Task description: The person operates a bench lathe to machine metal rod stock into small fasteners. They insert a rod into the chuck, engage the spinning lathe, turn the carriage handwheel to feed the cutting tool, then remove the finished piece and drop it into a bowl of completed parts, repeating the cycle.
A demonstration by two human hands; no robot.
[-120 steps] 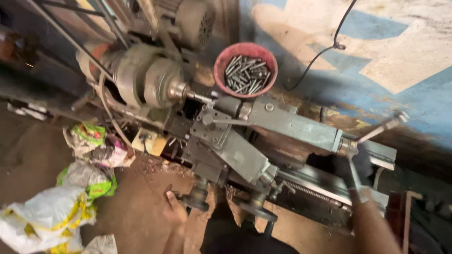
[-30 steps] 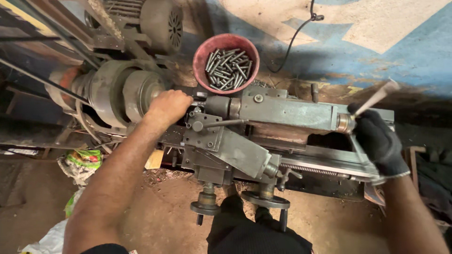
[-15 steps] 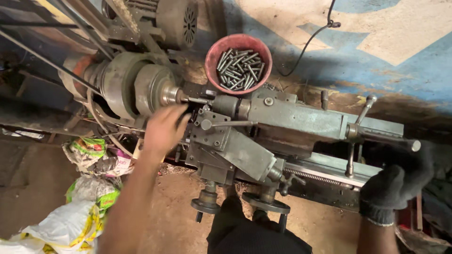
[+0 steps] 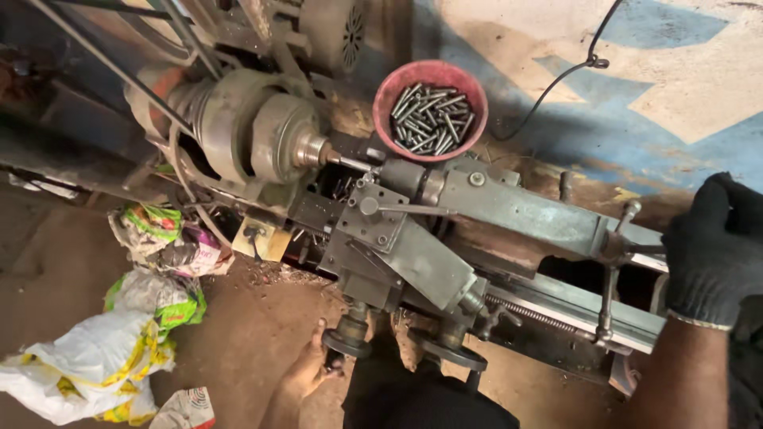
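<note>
I look down on a grey metal lathe [image 4: 493,210] with a round chuck [image 4: 274,143] holding a thin metal rod. My left hand [image 4: 310,369], bare, is low at the front, its fingers on the small round handwheel [image 4: 347,340] under the carriage. My right hand [image 4: 711,246] wears a black glove and sits at the right end of the machine, closed around a lever handle [image 4: 636,254] by the tailstock. A red bowl [image 4: 429,110] full of several short metal pins rests behind the machine.
Crumpled plastic bags [image 4: 103,357] and wrappers lie on the dirt floor at the left. A second handwheel [image 4: 453,353] hangs beside the first. A black cable [image 4: 572,67] runs down the blue and cream wall. A motor [image 4: 330,32] sits above the chuck.
My left hand has dropped from the chuck area down to the front handwheel. My gloved right hand has risen to the lever at the right end.
</note>
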